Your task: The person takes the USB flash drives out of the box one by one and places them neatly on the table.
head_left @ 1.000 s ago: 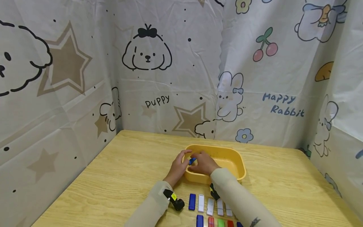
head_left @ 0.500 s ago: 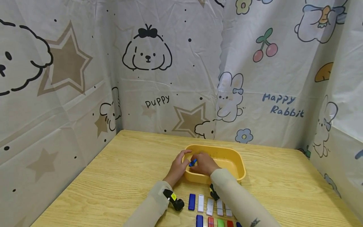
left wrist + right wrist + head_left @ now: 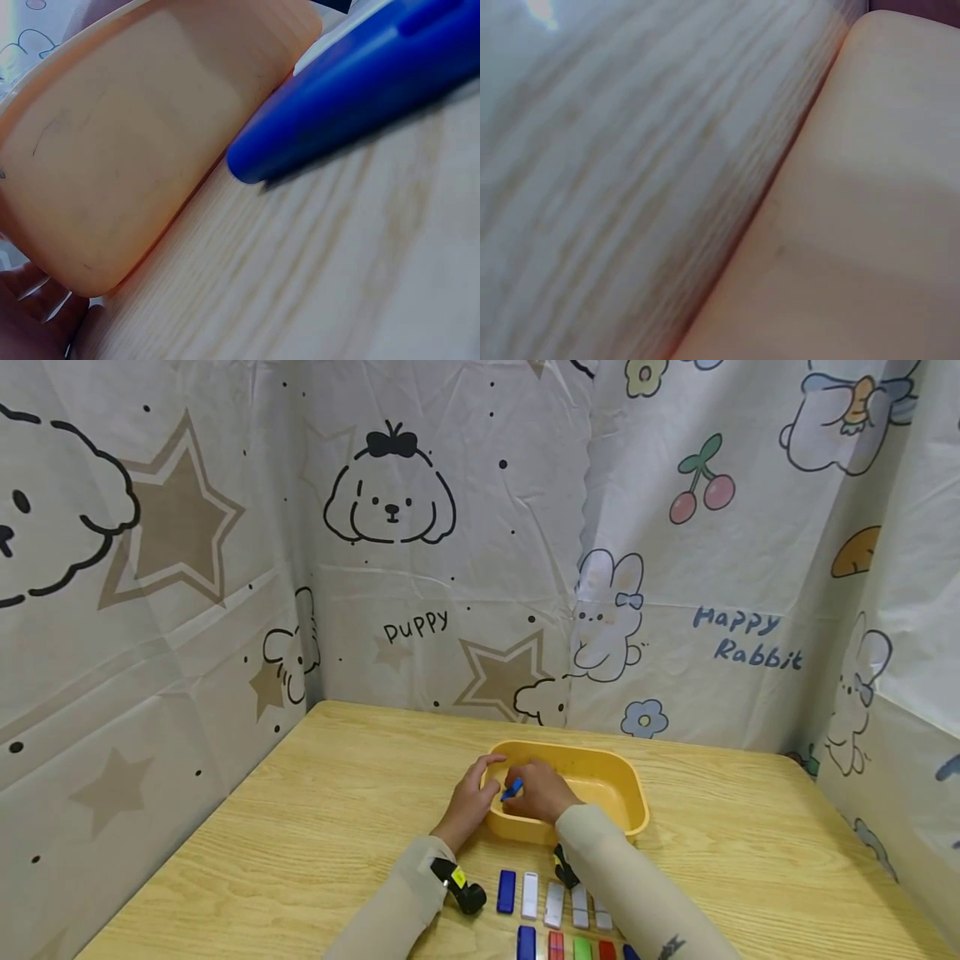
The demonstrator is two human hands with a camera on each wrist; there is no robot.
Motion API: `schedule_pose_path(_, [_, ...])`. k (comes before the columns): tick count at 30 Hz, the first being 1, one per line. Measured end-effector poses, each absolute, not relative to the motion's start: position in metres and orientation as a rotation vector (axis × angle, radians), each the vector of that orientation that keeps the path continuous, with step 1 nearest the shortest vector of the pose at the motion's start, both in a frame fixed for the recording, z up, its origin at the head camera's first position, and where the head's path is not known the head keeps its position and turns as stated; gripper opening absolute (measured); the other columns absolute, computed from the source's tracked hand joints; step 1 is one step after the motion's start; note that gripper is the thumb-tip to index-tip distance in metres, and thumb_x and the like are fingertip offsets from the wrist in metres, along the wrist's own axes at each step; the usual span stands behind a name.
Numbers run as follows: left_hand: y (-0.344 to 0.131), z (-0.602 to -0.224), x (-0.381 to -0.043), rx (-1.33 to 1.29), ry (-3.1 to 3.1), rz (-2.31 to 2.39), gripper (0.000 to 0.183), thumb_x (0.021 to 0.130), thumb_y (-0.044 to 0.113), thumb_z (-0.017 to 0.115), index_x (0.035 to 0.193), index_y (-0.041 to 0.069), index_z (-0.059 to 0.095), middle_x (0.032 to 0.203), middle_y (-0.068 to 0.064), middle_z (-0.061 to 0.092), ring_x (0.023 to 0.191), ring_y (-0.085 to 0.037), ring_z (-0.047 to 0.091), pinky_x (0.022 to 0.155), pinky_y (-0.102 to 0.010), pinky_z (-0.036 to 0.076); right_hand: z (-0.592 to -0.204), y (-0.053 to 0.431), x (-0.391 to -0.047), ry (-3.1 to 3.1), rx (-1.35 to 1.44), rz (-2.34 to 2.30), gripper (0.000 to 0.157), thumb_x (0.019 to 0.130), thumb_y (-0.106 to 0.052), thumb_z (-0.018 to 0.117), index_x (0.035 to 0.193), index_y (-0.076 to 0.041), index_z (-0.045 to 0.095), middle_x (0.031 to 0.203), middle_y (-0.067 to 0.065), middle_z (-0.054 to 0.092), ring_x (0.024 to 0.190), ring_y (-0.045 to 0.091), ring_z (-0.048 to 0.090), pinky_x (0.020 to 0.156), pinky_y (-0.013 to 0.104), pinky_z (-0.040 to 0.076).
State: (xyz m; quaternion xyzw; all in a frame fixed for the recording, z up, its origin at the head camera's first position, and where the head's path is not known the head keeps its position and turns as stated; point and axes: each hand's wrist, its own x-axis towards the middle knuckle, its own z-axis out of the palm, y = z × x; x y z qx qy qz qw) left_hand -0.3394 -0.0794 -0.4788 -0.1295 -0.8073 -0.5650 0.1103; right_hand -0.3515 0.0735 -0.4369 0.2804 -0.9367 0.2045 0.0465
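Observation:
A yellow plastic basin (image 3: 603,756) stands on the wooden table. My left hand (image 3: 468,803) holds its left end, with fingers and thumb about the rim; in the left wrist view some of those fingers (image 3: 45,304) lie against the outer wall. My right hand (image 3: 542,793) reaches into the left part of the basin. Its fingers pinch a small blue piece (image 3: 512,790), mostly hidden, so its kind is unclear. The right wrist view shows only table and the basin's wall (image 3: 870,210), not the hand.
In front of the basin lie two rows of small oblong pieces like USB sticks: a blue one (image 3: 506,892), white ones (image 3: 529,895), and red (image 3: 555,945) and green (image 3: 582,948) ones nearer. The right sleeve covers part of them. A printed curtain (image 3: 420,577) surrounds the table (image 3: 360,777).
The blue piece in my right fingers has turned more upright and shifted slightly right. The right fingers have closed in around it. My left hand and the basin have stayed in place.

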Motion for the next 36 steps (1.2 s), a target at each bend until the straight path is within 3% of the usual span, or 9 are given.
schedule_pose_path(26, [-0.0795,-0.4784,-0.3377,-0.383,-2.379,-1.666,0.043,0.089,0.011,0.046,0.131,0.015,0.054,0.141,-0.010,0.048,0.136,-0.029,0.037,0.110,-0.051,0.027,-0.4389,0.0724,-0.3542,-2.922,0.764,0.610,0.026,0.073,-0.022,0.079,0.094,-0.009,0.071,0.091,0.009,0.065,0.080,0.021,0.052,0.077,0.038,0.049])
schedule_pose_path(36, [-0.0793,-0.4757,-0.3359,-0.376,-2.383,-1.695,0.043,0.089,0.011,0.046,0.132,0.015,0.053,0.142,-0.011,0.045,0.136,-0.031,0.036,0.110,-0.053,0.026,-0.4365,0.0718,-0.3502,-2.917,0.693,0.634,0.041,0.072,-0.026,0.080,0.101,-0.004,0.063,0.090,0.009,0.060,0.073,0.020,0.051,0.071,0.035,0.049])
